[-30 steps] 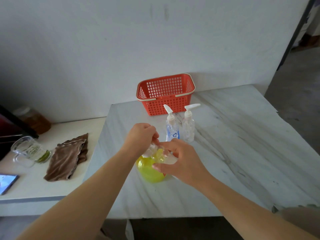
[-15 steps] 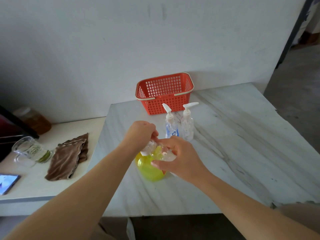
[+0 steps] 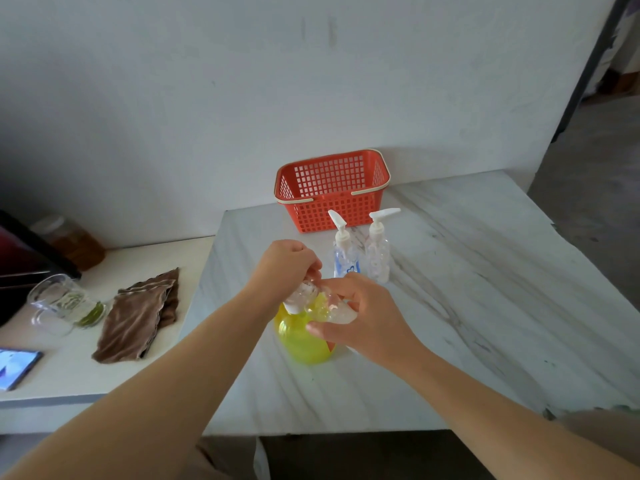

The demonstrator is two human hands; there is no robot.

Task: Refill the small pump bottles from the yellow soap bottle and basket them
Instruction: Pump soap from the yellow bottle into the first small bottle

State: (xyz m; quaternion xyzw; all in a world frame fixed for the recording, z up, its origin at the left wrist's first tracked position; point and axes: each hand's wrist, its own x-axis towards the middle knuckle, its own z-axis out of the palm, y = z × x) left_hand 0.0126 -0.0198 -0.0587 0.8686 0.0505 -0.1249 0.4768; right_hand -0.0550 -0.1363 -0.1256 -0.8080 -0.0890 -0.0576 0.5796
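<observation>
Where marble table meets wall, basket stands.

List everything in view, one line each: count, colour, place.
yellow soap bottle: one, yellow, table front, under the hands
held small bottle: one, clear, tilted over the soap bottle
blue-labelled pump bottle: one, clear, before the basket
plain pump bottle: one, clear, right of it
basket: one, orange-red, table back
table: one, white marbled
cloth: one, brown, side counter
glass jug: one, clear, left of cloth
phone: one, blue-lit, counter's left edge
jar: one, amber, counter back
left hand: one, grips held bottle's top
right hand: one, holds its body
</observation>
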